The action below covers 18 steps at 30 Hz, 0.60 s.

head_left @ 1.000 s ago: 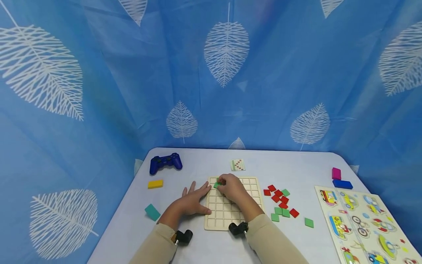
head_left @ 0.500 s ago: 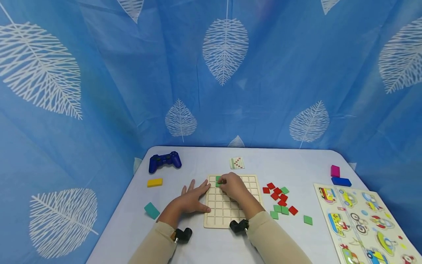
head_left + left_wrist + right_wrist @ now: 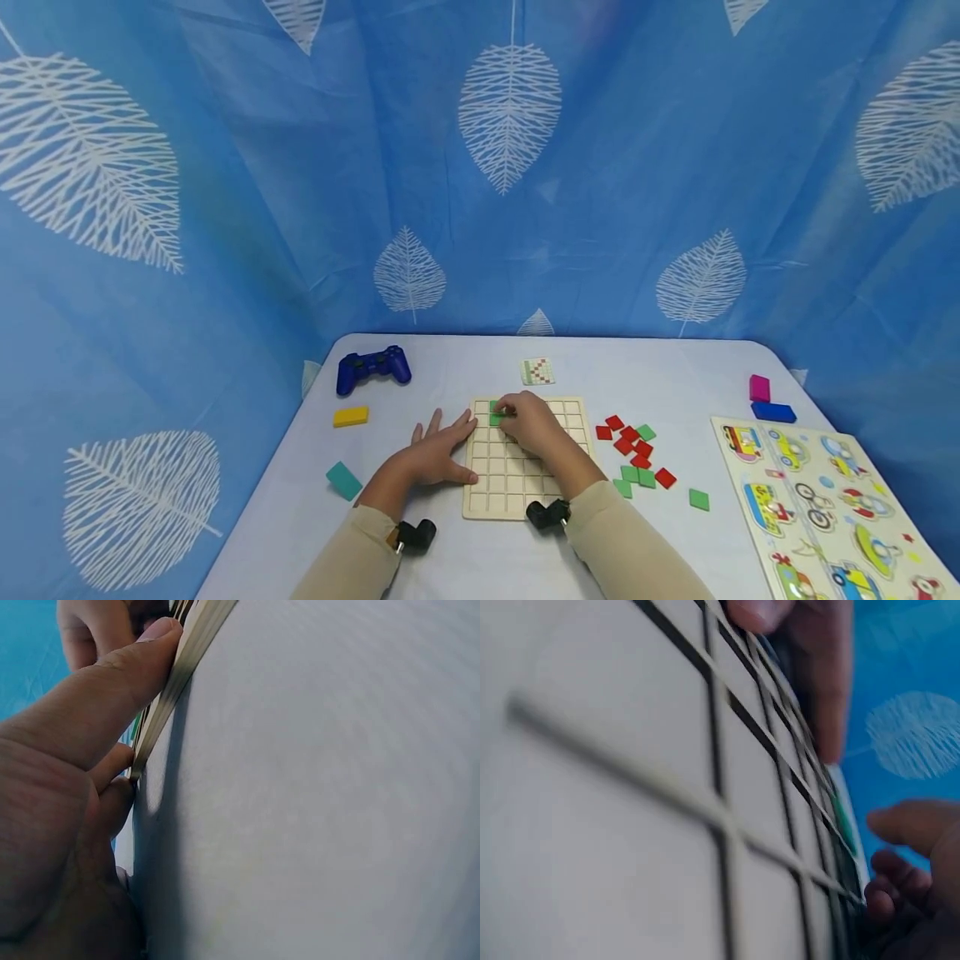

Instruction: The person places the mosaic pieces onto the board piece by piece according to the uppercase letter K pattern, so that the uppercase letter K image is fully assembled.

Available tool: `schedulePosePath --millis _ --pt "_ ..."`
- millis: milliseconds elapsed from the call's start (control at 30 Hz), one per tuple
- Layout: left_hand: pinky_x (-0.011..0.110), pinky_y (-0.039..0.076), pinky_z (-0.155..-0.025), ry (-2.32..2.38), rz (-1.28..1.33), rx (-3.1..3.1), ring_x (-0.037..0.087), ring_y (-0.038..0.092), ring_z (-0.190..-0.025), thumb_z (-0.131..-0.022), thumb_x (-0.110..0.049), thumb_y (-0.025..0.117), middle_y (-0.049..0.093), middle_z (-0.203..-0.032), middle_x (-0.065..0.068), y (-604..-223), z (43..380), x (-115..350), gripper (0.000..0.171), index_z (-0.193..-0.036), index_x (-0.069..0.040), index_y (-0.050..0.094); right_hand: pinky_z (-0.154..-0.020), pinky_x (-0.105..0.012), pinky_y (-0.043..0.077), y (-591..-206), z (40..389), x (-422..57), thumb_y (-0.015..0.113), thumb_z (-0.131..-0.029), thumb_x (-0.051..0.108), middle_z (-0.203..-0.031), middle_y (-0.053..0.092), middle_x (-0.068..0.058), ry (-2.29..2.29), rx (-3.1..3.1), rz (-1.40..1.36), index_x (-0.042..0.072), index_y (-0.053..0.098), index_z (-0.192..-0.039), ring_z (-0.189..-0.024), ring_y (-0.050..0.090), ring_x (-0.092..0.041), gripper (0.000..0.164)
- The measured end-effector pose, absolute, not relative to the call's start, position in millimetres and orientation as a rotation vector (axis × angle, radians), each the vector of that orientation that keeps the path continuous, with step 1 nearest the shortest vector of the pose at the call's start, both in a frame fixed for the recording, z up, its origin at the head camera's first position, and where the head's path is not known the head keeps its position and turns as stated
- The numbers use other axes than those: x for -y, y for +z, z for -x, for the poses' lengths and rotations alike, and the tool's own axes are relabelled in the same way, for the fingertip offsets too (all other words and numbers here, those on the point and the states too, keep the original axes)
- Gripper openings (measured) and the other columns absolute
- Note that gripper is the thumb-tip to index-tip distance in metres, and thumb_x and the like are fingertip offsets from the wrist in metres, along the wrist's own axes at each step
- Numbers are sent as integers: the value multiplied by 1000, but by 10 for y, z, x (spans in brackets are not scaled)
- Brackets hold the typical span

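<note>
A pale wooden grid board (image 3: 494, 502) lies on the white table. My left hand (image 3: 431, 458) rests along the board's left side with fingers spread; in the left wrist view its thumb (image 3: 142, 656) lies on the board's edge. Over the upper part of the grid, my right hand (image 3: 534, 427) bends its fingers down and holds a small square green tile (image 3: 495, 421) by its right side at a cell. Just above that tile, another green tile (image 3: 492, 406) sits in the top row. The right thumb is mostly hidden. A green tile edge (image 3: 845, 823) shows close to a right fingertip.
Loose red tiles (image 3: 624, 446) and green tiles (image 3: 647, 478) lie right of the board. A small pattern card (image 3: 537, 372) is behind it. A blue game controller (image 3: 372, 367), yellow block (image 3: 350, 417) and teal block (image 3: 343, 481) stand left; a picture puzzle (image 3: 806, 492) lies far right.
The green tile under my right fingertips has gone from tilted over the grid to lying flat in a cell below the other green tile. My left hand has stayed put.
</note>
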State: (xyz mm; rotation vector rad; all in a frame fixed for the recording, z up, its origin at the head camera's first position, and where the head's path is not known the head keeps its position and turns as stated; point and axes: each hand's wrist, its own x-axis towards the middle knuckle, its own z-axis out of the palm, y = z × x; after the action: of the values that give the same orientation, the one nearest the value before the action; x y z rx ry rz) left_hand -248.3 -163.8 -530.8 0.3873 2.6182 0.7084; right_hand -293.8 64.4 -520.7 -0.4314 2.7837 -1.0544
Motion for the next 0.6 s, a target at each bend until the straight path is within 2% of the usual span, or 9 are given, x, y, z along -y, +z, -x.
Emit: schedulePosePath --millis 133,300,467,600 --pt "68 -9 -126 681 -385 -2622 39 -12 -162 -81 -58 84 13 -176 -9 -5305 2504 1635 106 -167 -31 28 -89 -45 58 -5092 2940 -979 71 -100 15 -120 68 -7 -1148 -2766 419 14 73 -125 -108 65 -24 26" --pt "67 -9 -126 688 -371 -2641 38 -12 -162 -80 -56 86 14 -176 -10 -5259 2506 1638 107 -167 -31 29 -88 -47 58 -4929 3010 -1693 68 -102 14 -127 67 -15 -1110 -2812 294 7 69 -131 -114 64 -32 30" --pt "68 -9 -126 720 -360 -2633 41 -10 -162 -79 -55 87 16 -176 -7 -5282 2441 1621 107 -166 -28 31 -88 -47 60 -4975 3011 -2449 71 -99 17 -127 66 -17 -948 -2789 99 8 68 -132 -112 63 -33 34" --pt "68 -9 -126 761 -358 -2616 41 -10 -162 -79 -54 88 16 -177 -6 -5309 2404 1594 107 -166 -27 32 -98 -57 56 -5053 2938 -2875 77 -92 13 -130 65 -16 -840 -2730 77 11 70 -129 -117 59 -36 38"
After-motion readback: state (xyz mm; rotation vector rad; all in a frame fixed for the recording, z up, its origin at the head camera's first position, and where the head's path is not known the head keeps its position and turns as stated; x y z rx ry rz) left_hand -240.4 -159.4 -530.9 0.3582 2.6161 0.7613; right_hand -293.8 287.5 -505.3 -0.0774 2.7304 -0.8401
